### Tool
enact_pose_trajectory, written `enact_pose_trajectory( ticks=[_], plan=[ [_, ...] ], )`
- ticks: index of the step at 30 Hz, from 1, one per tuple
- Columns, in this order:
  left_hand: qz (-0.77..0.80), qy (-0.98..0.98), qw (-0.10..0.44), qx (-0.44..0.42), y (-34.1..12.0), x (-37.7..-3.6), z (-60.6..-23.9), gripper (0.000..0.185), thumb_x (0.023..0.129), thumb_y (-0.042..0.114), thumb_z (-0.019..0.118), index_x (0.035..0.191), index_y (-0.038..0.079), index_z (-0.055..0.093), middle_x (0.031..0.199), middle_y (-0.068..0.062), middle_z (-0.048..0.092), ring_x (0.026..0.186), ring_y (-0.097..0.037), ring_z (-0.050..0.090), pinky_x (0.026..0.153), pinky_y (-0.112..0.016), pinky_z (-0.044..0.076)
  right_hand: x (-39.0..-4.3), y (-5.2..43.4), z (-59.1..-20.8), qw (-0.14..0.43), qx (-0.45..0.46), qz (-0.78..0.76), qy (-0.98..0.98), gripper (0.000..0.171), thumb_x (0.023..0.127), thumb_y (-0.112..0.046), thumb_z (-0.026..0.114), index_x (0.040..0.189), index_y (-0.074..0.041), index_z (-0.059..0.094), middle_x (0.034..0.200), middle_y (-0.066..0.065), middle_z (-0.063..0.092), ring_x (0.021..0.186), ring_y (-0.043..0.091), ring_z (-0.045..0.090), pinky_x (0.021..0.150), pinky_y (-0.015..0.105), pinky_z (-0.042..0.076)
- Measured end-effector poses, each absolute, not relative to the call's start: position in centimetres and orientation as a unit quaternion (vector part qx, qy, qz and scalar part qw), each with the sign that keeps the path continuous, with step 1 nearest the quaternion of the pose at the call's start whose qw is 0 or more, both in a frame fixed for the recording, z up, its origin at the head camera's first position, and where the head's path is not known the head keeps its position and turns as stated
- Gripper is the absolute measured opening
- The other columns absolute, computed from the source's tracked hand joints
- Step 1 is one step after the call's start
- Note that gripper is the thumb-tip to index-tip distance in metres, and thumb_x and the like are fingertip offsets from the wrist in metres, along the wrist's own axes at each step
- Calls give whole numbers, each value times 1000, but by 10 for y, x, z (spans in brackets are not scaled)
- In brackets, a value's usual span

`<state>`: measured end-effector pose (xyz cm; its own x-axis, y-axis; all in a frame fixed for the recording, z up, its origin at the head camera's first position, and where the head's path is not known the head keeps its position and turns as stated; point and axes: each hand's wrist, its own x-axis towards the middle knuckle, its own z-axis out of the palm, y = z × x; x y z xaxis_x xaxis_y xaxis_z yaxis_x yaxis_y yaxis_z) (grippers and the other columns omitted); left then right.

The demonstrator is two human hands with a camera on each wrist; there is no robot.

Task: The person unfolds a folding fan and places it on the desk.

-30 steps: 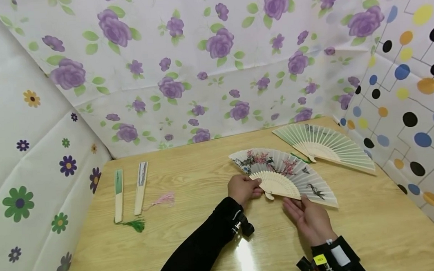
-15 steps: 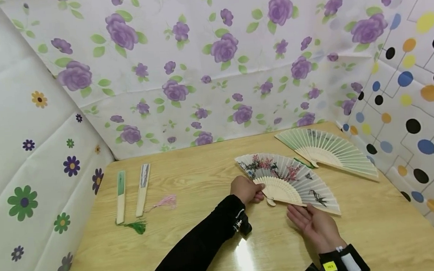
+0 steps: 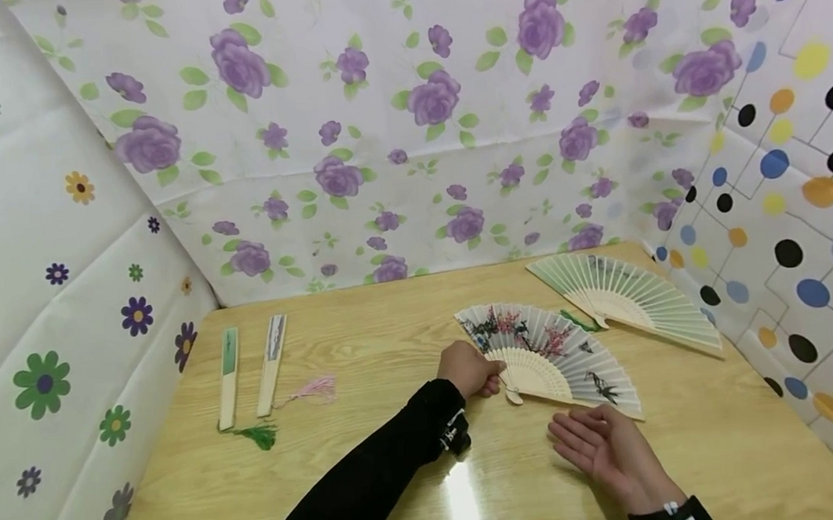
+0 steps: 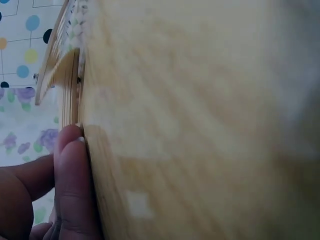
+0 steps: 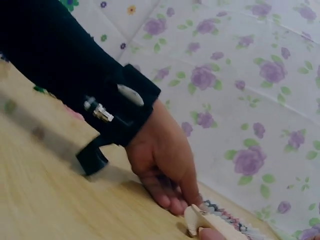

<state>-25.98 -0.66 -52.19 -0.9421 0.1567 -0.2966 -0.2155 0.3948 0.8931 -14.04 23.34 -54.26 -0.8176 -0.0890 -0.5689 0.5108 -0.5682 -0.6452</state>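
By the left fingers [image 3: 492,375], an open pale-wood fan [image 3: 551,347] — white leaf painted with pink blossoms, dark birds. Beyond it, a pale green ribbed fan [image 3: 626,290]. Backdrop cloth [image 3: 381,120] — white with purple roses.

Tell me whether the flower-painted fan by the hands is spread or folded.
Spread: the flower-painted fan lies fanned flat on the table, ribs splayed.

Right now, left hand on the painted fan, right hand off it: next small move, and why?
Probably release the left hand. The painted fan already lies spread flat on the table near the green fan, and the right hand rests palm-up, clear of it. Only the left fingers by the pivot touch it.
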Motion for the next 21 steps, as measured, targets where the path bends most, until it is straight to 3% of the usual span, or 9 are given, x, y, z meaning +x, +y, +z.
enact_pose_trajectory(
  ticks=[4, 8, 11, 13, 16, 18, 19, 21],
  plan=[
    [549, 824, 134, 19, -22, -255, -518, 33, 106, 17, 83, 82, -6, 83, 69, -11, 79, 54, -9, 72, 56, -25, 66, -128, 225, -543, 215, 215, -836, 458, 44, 122, -27, 39, 153, 2, 52, 117, 2, 83, 111, 19, 83, 105, 49, 69],
    [508, 861, 27, 34, -75, -247, -499, 24, 109, 17, 78, 99, -4, 84, 82, -15, 83, 66, -18, 79, 63, -31, 68, -129, 198, -534, 246, 167, -806, 512, 34, 122, -31, 44, 131, -11, 69, 109, -7, 81, 107, 14, 83, 97, 45, 71],
    [426, 902, -75, -5, -129, -240, -486, 21, 114, 19, 71, 118, 2, 83, 104, -16, 85, 87, -27, 80, 79, -39, 66, -139, 170, -520, 240, 132, -780, 563, 34, 121, -33, 49, 132, -10, 71, 105, -6, 80, 107, 15, 82, 94, 45, 71],
    [364, 923, -118, -43, -163, -238, -482, 26, 115, 20, 69, 130, 3, 80, 115, -19, 83, 91, -33, 77, 81, -47, 63, -149, 149, -511, 239, 101, -765, 589, 40, 119, -35, 52, 140, -4, 68, 112, -2, 80, 110, 17, 81, 96, 46, 71],
    [306, 941, -122, -81, -211, -247, -492, 44, 115, 24, 67, 147, -5, 69, 125, -31, 78, 96, -45, 76, 86, -58, 63, -171, 111, -506, 239, 52, -762, 600, 50, 118, -33, 54, 152, 3, 62, 132, 12, 79, 117, 19, 79, 101, 45, 70],
    [283, 950, -96, -90, -242, -257, -505, 59, 113, 28, 68, 155, -12, 60, 139, -38, 72, 113, -54, 75, 98, -64, 63, -186, 82, -507, 232, 34, -774, 589, 52, 118, -27, 53, 158, 5, 57, 148, 22, 73, 124, 21, 78, 106, 43, 69],
    [270, 955, -80, -89, -256, -262, -514, 66, 113, 33, 69, 155, -16, 57, 144, -42, 67, 123, -57, 71, 104, -66, 62, -193, 68, -510, 226, 29, -783, 579, 51, 118, -24, 52, 160, 6, 55, 155, 25, 68, 129, 23, 77, 108, 41, 68],
    [250, 963, -51, -91, -278, -267, -530, 66, 112, 39, 68, 141, -20, 65, 156, -47, 56, 140, -63, 59, 116, -70, 56, -204, 41, -516, 213, 19, -801, 559, 52, 118, -17, 50, 164, 8, 50, 166, 29, 58, 140, 29, 72, 115, 40, 65]
  ],
)
